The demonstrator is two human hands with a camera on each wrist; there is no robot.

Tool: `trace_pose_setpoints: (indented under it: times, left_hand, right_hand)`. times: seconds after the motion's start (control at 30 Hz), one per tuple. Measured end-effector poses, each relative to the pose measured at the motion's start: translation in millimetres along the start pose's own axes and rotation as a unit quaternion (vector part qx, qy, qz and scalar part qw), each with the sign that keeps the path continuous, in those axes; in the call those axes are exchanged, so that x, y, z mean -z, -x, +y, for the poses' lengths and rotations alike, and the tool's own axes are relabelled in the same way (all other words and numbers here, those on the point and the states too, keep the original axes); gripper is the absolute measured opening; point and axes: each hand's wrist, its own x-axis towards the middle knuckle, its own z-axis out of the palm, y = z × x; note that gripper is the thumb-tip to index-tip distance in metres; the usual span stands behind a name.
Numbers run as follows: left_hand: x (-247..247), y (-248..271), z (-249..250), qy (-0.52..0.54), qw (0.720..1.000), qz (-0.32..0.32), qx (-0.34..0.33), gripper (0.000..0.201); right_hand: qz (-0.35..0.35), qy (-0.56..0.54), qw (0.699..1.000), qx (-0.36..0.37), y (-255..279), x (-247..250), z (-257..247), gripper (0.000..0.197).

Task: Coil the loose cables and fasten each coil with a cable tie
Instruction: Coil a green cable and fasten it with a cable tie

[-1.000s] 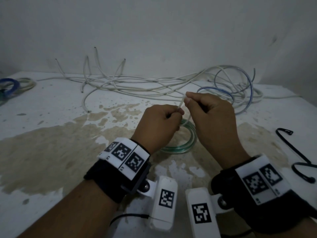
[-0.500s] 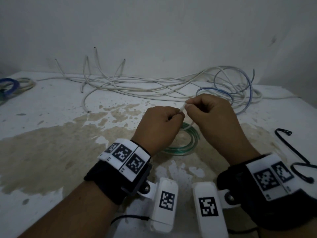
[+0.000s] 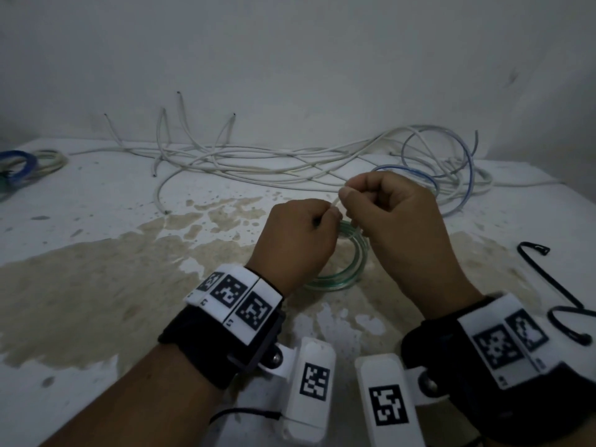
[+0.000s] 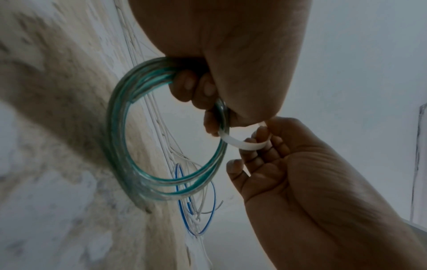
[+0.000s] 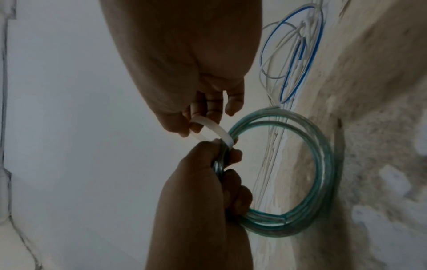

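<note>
Fingers of the left hand (image 3: 298,240) curl round the green coil (image 4: 129,146), held above the stained table (image 3: 96,285). Beside it, the right hand (image 3: 396,227) pinches a white cable tie (image 4: 240,144) looped around the coil.

The coiled cable (image 4: 120,138) is clear with a teal-green stripe, and the cable tie (image 4: 240,144) is milky white. The loose cables (image 3: 258,166) are white and one (image 3: 464,162) is blue. The table (image 3: 96,195) is white with beige-brown stains, the hook (image 3: 548,279) black, the wrist markers (image 3: 238,301) black-and-white squares
</note>
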Motion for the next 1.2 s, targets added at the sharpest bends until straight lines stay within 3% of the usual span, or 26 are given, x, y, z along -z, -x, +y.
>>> trace_pose_setpoints:
  times: [0.17, 0.43, 0.5, 0.7, 0.9, 1.0, 1.2]
  left_hand:
    - [0, 0, -1, -0.029, 0.997, 0.008, -0.077, 0.04]
    - [0, 1, 2, 0.032, 0.999, -0.011, -0.013, 0.038]
    - [0, 1, -1, 0.032, 0.999, -0.01, -0.023, 0.04]
    - [0, 1, -5, -0.004, 0.995, 0.034, -0.096, 0.043]
    - [1, 2, 1, -0.058, 0.987, 0.016, -0.151, 0.035]
    - [-1, 1, -2, -0.036, 0.991, 0.018, -0.13, 0.038]
    - [1, 1, -2, 0.079, 0.996, -0.014, -0.035, 0.033]
  right_hand:
    - [-0.032, 0.015, 0.999, -0.014, -3, 4, -1, 0.008]
    - [0.053, 0.046, 0.997, 0.022, 0, 2, -1, 0.007]
    - [0.053, 0.055, 0.997, 0.02, 1, -1, 0, 0.009]
    - [0.013, 0.058, 0.998, -0.007, -3, 6, -1, 0.014]
    - [-0.026, 0.079, 0.997, -0.005, -2, 8, -1, 0.014]
    - [-0.032, 0.094, 0.995, 0.0, 0, 5, 1, 0.018]
    - [0.051, 0.083, 0.995, 0.018, 2, 2, -2, 0.029]
